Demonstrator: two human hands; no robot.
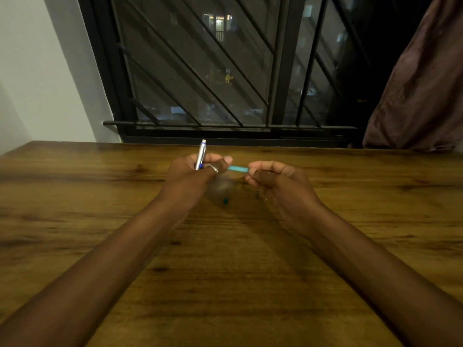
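My left hand (194, 172) grips a silver pen barrel (201, 154) with blue trim, its top end pointing up and away. A thin teal rod (238, 168) runs level between my two hands. My right hand (275, 180) pinches its right end, and its left end reaches my left thumb. Both hands hover just above the wooden table (230, 259). A small teal piece (226, 201) lies on the table under the hands. Two tiny dark parts (257, 195) lie just left of my right palm, too small to identify.
The table runs up to a black barred window (200, 71) at the far edge. A white wall (32, 78) stands to the left. A brown curtain (423, 91) hangs at the far right corner.
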